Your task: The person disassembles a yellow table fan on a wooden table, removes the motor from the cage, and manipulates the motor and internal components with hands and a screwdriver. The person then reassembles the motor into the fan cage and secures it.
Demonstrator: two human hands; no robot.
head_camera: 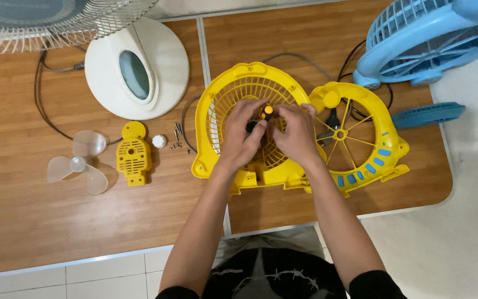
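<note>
- Forearms rose from the bottom edge of the view, over a dark printed shirt, and met above the yellow fan housing [233, 88], the landmark for everything below.
- Left hand [240, 135] hovered over the housing's round grille, fingers curled shut around a small dark part that it mostly hid.
- Right hand [297, 133] sat just beside the left, fingertips pinched on the same small part [261, 119], whose orange tip [268, 110] showed between the two hands; what the dark body was could not be told.
- Housing lay flat on the wooden table [56, 221] like a shallow basin; the hands covered much of its middle, so its contents could not be made out.
- Right of the housing, touching it, lay a yellow spoked guard [360, 138] with blue inserts along its rim and a black plug in its open centre.
- Left of the housing lay loose screws [177, 135], a white knob [160, 141], a yellow slotted cover [134, 155] and, farther left, a clear fan blade [81, 162].
- Beyond the housing to the left stood a white fan base [136, 66]; to the far right, a blue fan [432, 39].
</note>
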